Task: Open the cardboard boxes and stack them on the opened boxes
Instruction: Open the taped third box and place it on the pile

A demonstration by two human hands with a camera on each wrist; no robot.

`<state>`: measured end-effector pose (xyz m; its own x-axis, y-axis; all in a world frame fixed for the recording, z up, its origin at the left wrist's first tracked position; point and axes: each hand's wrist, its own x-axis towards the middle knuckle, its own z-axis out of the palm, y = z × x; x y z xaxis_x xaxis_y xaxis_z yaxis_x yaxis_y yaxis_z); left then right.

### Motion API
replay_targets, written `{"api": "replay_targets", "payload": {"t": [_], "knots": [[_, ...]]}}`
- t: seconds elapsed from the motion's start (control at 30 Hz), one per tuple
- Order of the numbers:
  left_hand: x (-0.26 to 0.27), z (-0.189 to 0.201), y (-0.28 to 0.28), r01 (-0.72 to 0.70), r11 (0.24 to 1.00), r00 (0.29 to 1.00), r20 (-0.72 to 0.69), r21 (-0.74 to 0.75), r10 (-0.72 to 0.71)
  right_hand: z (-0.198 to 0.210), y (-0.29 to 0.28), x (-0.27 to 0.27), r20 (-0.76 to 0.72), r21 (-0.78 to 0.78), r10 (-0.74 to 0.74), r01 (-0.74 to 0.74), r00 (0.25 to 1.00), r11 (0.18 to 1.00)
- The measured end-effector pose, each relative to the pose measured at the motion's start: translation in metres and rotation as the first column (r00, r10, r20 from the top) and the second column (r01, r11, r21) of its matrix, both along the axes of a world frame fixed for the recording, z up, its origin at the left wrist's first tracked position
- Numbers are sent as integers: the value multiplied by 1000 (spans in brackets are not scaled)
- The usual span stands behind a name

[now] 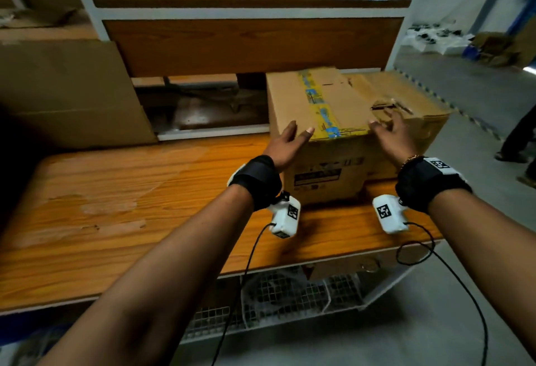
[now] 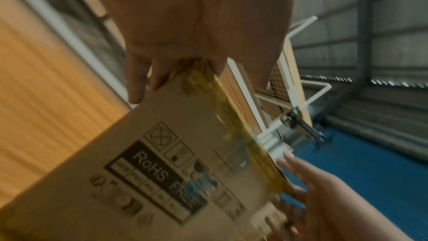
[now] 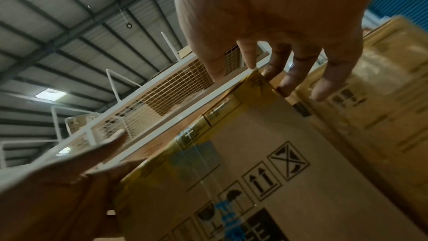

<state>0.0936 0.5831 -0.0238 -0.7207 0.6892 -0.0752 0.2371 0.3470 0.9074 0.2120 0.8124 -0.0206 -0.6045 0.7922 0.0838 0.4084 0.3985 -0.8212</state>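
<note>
A closed cardboard box (image 1: 342, 98) stands on the wooden table (image 1: 116, 191), right of centre. A strip of yellow and blue tape (image 1: 317, 101) runs across its top, and the top is torn near the right side. My left hand (image 1: 298, 133) reaches over the near top edge left of the tape with straight fingers and grips nothing. My right hand (image 1: 387, 126) lies over the top beside the tear, fingers spread and loosely bent. The left wrist view shows the box's printed side (image 2: 162, 153) under my left hand (image 2: 197, 43). The right wrist view shows my right fingers (image 3: 289, 72) at the box's top edge (image 3: 261, 80).
A large flat cardboard sheet (image 1: 58, 90) leans at the left of the table. A wooden shelf board (image 1: 252, 46) in a white frame hangs low behind the box. Wire mesh (image 1: 275, 293) sits under the table. A person's legs (image 1: 519, 133) stand on the floor at right.
</note>
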Motion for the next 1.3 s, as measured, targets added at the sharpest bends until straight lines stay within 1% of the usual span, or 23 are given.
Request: {"api": "replay_targets", "payload": {"t": [0.07,0.17,0.23,0.3,0.33,0.4,0.47,0.53,0.67,0.73,0.77,0.83,0.9,1.0,1.07,1.1,1.13,1.2,1.23,1.3], "knots": [[-1,-3,-9,-77,996,997,23,46,76,-3,-8,-6,36,-40,45,-44,998,998],[-7,-6,-36,-128,991,991,31,39,126,-12,-34,-17,38,-52,105,-103,994,993],[-9,-3,-60,-150,988,988,30,21,150,-16,-62,-24,24,-30,150,-149,988,988],[-7,4,-68,-163,987,985,51,9,162,-15,-73,-24,6,2,147,-148,989,989],[-8,6,-86,-202,979,978,46,11,202,-15,-90,-29,0,18,175,-175,985,984],[-9,11,-115,-235,972,972,-21,-6,235,-14,-111,-34,-27,38,192,-191,981,981],[-12,10,-153,-272,961,954,-145,-45,264,-14,-138,-41,-60,45,207,-204,977,978],[-14,8,-189,-337,935,918,-258,-110,300,-15,-168,-49,-64,14,251,-251,966,968],[-25,9,-244,-424,868,880,-343,-259,328,-15,-228,-67,-50,-43,332,-334,942,941],[-33,11,-268,-454,839,855,-410,-299,316,-14,-252,-72,-38,-58,354,-356,934,933],[-39,10,-283,-456,832,847,-441,-316,297,-14,-265,-75,-30,-62,375,-377,926,924],[-49,0,-306,-427,833,858,-450,-351,250,-17,-286,-77,-41,-81,427,-429,903,900],[-52,-8,-317,-400,861,876,-408,-315,258,-20,-302,-75,-107,-131,425,-436,899,890],[-54,-12,-319,-364,902,902,-328,-233,280,-22,-318,-70,-244,-221,301,-355,922,909],[-57,-13,-322,-329,935,926,-240,-135,292,-18,-324,-67,-272,-223,271,-334,923,916],[-60,-14,-326,-319,947,939,-148,-38,311,-12,-327,-67,-262,-203,289,-346,921,916],[-62,-16,-331,-330,942,943,-22,57,332,-7,-329,-68,-245,-171,319,-364,916,915],[-67,-25,-347,-413,885,904,210,215,371,8,-339,-74,-198,-50,404,-420,893,906],[-69,-29,-356,-452,856,878,295,251,377,16,-346,-78,-156,21,448,-450,880,893],[-70,-36,-373,-503,825,831,404,256,382,29,-365,-86,-26,169,514,-503,858,848]]}}
